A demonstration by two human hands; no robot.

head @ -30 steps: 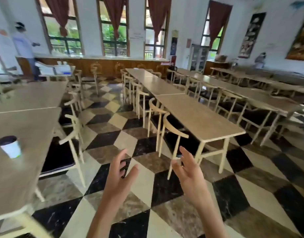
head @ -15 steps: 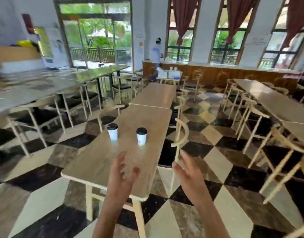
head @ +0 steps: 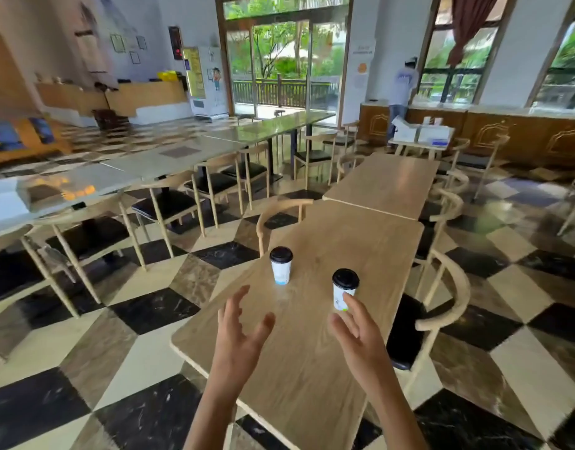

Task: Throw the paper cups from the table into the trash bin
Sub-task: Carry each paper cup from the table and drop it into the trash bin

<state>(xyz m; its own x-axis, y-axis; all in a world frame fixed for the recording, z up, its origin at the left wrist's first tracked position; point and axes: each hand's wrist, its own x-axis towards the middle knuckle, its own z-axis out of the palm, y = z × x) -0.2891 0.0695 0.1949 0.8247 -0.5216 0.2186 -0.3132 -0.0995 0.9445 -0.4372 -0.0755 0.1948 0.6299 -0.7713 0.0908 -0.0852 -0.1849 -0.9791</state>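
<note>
Two white paper cups with black lids stand upright on a light wooden table (head: 370, 251). The left cup (head: 281, 266) is farther back, the right cup (head: 343, 289) nearer. My left hand (head: 240, 329) hovers over the table below the left cup, fingers spread, holding nothing. My right hand (head: 357, 332) is open just in front of the right cup, its fingertips close to the cup's base; I cannot tell whether they touch it. No trash bin is in view.
Wooden chairs flank the table: one at the right (head: 441, 306), one behind the left cup (head: 281, 212). More tables (head: 386, 183) and chairs fill the room over a checkered floor. A person (head: 401, 89) stands at the far counter.
The view has swung left and moved closer to the table with the cups. Both hands have come forward over the tabletop, the right one reaching up to the right cup.
</note>
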